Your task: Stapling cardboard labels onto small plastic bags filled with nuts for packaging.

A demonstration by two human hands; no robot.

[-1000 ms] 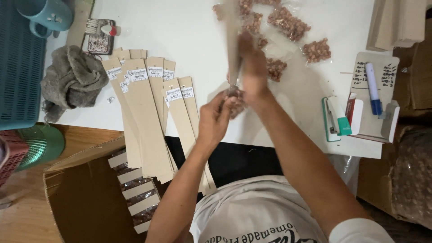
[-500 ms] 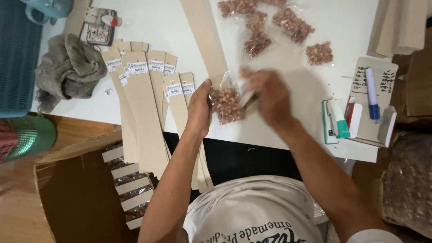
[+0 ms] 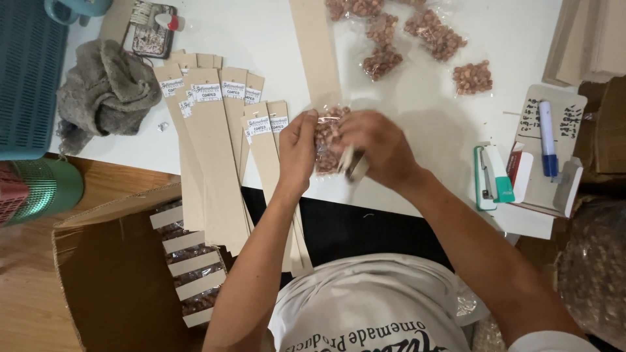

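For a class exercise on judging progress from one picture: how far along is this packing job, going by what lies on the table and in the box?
Done: finished strips with nut packets lie in the cardboard box.
In hand: the left hand and right hand hold one nut packet at the end of a card strip.
Left: loose nut packets and a fan of labelled card strips wait on the table.

On the worktop [image 3: 261, 39], the card strips [image 3: 215, 150] lie fanned out left of the left hand [image 3: 297, 153], their near ends hanging over the edge. A cloth [image 3: 104, 91] lies further left, beside a basket [image 3: 26, 78]. Between both hands sits a bag of nuts [image 3: 328, 137]; more nut bags [image 3: 404, 32] lie behind. A stapler [image 3: 490, 177] and marker [image 3: 546, 137] lie to the right of the right hand [image 3: 378, 146]. Below the worktop's edge, a box [image 3: 117, 287] holds packed strips [image 3: 189, 267].
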